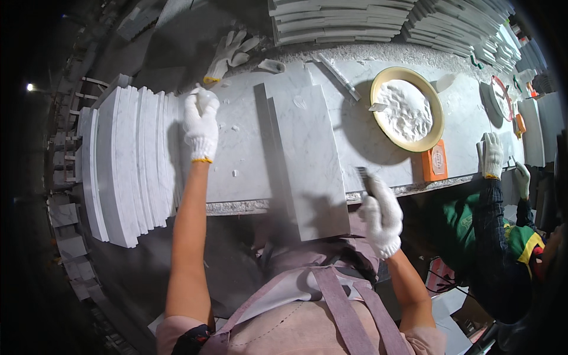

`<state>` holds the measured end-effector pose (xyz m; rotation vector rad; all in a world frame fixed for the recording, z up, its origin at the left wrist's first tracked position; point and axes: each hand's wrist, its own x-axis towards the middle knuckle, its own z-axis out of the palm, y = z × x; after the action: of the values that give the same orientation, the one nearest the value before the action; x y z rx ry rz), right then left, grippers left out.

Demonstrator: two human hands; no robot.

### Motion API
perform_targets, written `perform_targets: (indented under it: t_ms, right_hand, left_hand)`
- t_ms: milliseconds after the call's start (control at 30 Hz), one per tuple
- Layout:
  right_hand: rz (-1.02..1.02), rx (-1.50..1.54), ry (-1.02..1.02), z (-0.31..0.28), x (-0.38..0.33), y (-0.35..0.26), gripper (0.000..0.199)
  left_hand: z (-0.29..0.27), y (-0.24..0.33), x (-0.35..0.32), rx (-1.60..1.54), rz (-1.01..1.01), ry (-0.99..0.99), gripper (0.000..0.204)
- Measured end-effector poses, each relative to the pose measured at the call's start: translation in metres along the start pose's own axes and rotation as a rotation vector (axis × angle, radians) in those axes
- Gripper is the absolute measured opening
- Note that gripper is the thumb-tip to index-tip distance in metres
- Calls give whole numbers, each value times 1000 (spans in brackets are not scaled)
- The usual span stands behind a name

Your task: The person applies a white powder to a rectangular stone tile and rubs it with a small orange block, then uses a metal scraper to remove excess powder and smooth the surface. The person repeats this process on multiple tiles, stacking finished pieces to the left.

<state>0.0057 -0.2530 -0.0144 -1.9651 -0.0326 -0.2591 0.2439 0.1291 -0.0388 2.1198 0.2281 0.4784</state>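
Note:
My left hand (201,123), in a white knitted glove, is over the left part of the marble worktop (242,142), beside a row of upright stone slabs (127,160). Its fingers are drawn together; whatever they may hold is hidden. My right hand (383,222), gloved too, is closed around a small dark hand tool (368,179) just off the worktop's near edge. Between my hands lies a long grey-white marble slab (310,160), its near end jutting over that edge toward me. A pale smear marks its far part.
A yellow-rimmed bowl (438,115) of white powder, an orange box (436,161), a clear tube (338,77) and a spare glove (228,56) lie on the worktop. Slab stacks (343,21) line the back. A co-worker's gloved hand (491,155) rests at right.

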Motion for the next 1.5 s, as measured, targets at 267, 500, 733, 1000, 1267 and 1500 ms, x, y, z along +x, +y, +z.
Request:
perform_targets:
  t_ms: [267,500,733,1000,1267,1500]
  right_hand:
    - [167,262,792,-81,2,-12,58]
    - [402,253,360,-33,-23,-32,74]
    - [564,458,121,-7,-43,-12,58]
    - [575,538,7,-3,-43,-22,36]
    - [614,510,40,-2,-57,-37,37]
    - [608,525,149,-12,-65,-33,37]
  left_hand:
    - [-5,-18,29,181,-100,15,50]
    - [-2,-8,22,302,-88,43,56]
    - [-16,1,8,213,-9,9,59]
    - [4,37,-115,1,550,-278,78]
    - [42,72,-91,548,418,-567,103]
    - [28,61,-88,388,605,-538,97]
